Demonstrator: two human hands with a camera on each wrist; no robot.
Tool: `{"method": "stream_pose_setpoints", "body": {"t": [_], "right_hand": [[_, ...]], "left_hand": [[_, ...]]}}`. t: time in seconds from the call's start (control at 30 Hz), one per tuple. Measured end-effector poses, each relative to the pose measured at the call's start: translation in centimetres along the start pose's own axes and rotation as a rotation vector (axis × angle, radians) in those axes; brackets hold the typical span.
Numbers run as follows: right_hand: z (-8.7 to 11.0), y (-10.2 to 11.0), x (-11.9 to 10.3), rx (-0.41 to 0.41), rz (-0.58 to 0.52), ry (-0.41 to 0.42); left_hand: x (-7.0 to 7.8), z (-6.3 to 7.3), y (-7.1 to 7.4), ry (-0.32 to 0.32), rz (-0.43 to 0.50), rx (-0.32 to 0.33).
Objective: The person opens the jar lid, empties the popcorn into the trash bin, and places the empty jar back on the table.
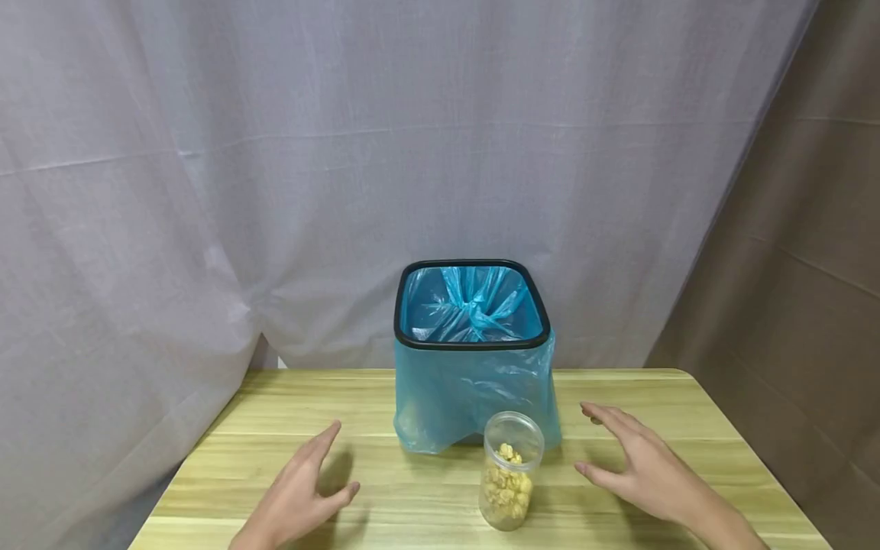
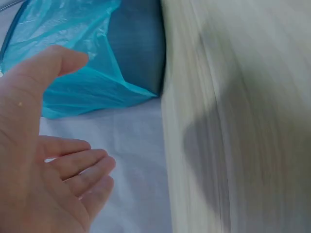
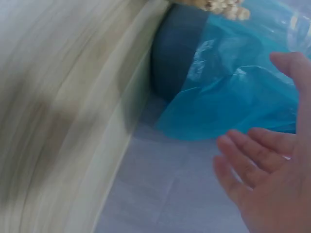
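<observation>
A clear plastic jar (image 1: 506, 489) partly filled with popcorn (image 1: 505, 493) stands upright on the table, in front of the bin. My left hand (image 1: 296, 485) hovers left of the jar with fingers spread and nothing in it. On the other side, my right hand (image 1: 642, 466) is held with thumb and fingers apart, nearer to the jar and holding nothing. Behind the jar sits a trash bin (image 1: 471, 346) with a black rim and a blue bag (image 1: 474, 397) folded over its outside. In the right wrist view, some popcorn (image 3: 226, 7) shows at the top edge.
The light wood-grain table (image 1: 309, 397) carries the bin near its back edge. A grey curtain (image 1: 309, 191) hangs right behind the table, and a browner curtain (image 1: 791, 321) hangs along the right side.
</observation>
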State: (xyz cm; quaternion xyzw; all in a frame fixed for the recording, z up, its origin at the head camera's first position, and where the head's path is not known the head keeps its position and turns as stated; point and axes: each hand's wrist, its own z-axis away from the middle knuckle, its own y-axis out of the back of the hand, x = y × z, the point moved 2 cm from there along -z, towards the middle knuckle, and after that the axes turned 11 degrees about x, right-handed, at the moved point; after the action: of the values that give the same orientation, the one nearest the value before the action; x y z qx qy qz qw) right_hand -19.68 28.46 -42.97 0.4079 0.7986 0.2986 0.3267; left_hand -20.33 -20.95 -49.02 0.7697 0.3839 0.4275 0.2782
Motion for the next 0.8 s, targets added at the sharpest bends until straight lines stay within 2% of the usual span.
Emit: {"method": "stream_pose_setpoints", "body": {"t": [0.1,0.2,0.27,0.43,0.53,0.8], "right_hand": [[-0.3,0.4,-0.4,0.051,-0.045,0.042],[-0.6,0.7,-0.7,0.063,-0.089,0.059],[-0.8,1.0,-0.9,0.057,-0.116,0.061],[-1.2,1.2,-1.5,0.051,-0.167,0.070],[-1.5,1.1,-2.0,0.046,-0.204,0.091],[-1.8,0.1,-3.4,0.003,-0.263,0.105]], "left_hand": [[0.5,0.2,0.3,0.055,0.088,0.029],[1.2,0.3,0.4,0.067,0.161,0.061],[1.7,0.4,0.3,0.076,0.217,0.056],[3.2,0.2,-0.4,0.136,0.412,-0.054],[4.1,0.1,-0.9,0.156,0.489,-0.117],[6.3,-0.1,-2.9,0.069,0.587,-0.208]]}}
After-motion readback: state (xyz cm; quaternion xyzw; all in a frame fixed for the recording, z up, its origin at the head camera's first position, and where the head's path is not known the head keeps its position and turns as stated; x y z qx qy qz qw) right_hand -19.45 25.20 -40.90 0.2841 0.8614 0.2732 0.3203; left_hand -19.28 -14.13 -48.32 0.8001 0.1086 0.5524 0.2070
